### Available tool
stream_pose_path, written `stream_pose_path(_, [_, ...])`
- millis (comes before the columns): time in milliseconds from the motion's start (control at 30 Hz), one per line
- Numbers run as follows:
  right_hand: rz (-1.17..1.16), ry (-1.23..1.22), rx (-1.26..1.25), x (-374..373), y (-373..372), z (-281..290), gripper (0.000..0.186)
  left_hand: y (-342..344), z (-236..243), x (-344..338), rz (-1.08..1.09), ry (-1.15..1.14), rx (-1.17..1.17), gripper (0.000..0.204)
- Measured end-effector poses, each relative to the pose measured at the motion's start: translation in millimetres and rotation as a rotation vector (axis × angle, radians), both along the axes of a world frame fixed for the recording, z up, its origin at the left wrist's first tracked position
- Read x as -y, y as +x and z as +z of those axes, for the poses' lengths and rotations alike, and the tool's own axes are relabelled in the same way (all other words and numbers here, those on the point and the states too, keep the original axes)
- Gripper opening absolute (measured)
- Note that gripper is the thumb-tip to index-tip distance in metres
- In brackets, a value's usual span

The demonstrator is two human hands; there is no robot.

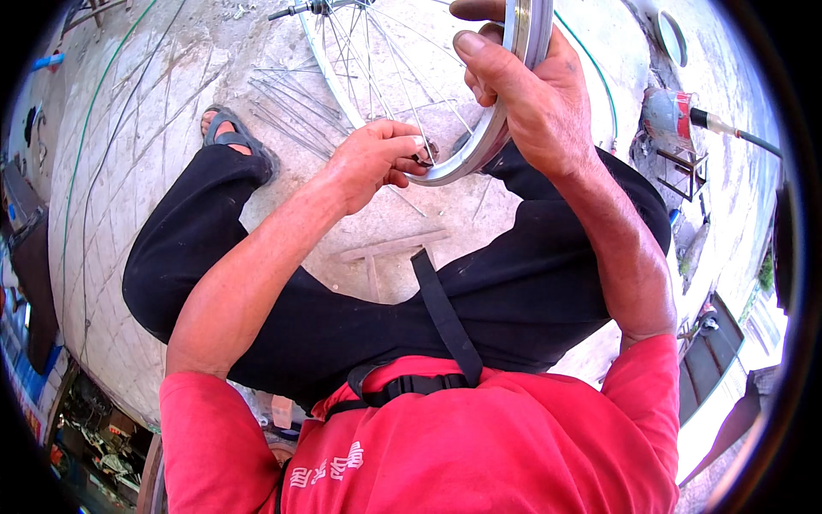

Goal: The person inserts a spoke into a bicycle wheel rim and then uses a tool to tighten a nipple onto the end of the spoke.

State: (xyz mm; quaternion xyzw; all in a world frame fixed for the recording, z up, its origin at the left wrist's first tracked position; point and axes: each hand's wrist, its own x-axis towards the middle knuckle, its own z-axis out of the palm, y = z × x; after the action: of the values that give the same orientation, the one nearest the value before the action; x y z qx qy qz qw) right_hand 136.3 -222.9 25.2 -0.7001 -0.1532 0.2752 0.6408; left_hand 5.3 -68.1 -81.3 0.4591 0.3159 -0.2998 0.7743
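Left hand (375,158) is pinching, right hand (548,103) is gripping at a silver metal wheel rim (488,140)

At upper centre, the left hand is pressing its thumb and fingertips together on a small dark piece (425,156), which is sitting beside a spoke at the rim's lowest stretch. The right hand is wrapping its thumb and fingers around the rim's right side, near the top edge of the frame. The rim is standing tilted between the two hands, with thin metal spokes (419,104) running up toward a dark hub (318,7) at the top. Loose, straight grey metal rods (295,96) are lying fanned out on the pale concrete floor (171,111), left of the wheel. A dark open-toed sandal (248,144) is resting near them. Legs in loose black trousers (197,231) are spreading across the middle of the frame. At upper right, a red-and-grey cylinder (670,120) is standing, while a thin green hose (97,94) is curving along the upper left.
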Motion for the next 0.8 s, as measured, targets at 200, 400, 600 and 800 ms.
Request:
stream_pose_path(200, [0.010, 0.035, -0.038, -0.8, -1.4, -0.2, 0.034, 1.9, -1.8, -3.9, -0.172, 0.104, 0.143, 0.048])
stream_pose_path(400, [0.054, 0.045, -0.020, 0.2, -2.6, -0.4, 0.032, 3.4, -2.8, -6.4, -0.164, 0.059, 0.139, 0.056])
stream_pose_path(600, [0.072, 0.018, 0.007, 1.3, -2.0, -1.3, 0.032, 7.6, -4.8, -7.8, -0.227, 0.098, 0.156, 0.056])
stream_pose_path(800, [0.091, 0.011, -0.011, 1.6, -4.6, -0.4, 0.033, 6.9, -7.6, -6.7, -0.221, 0.128, 0.143, 0.045])
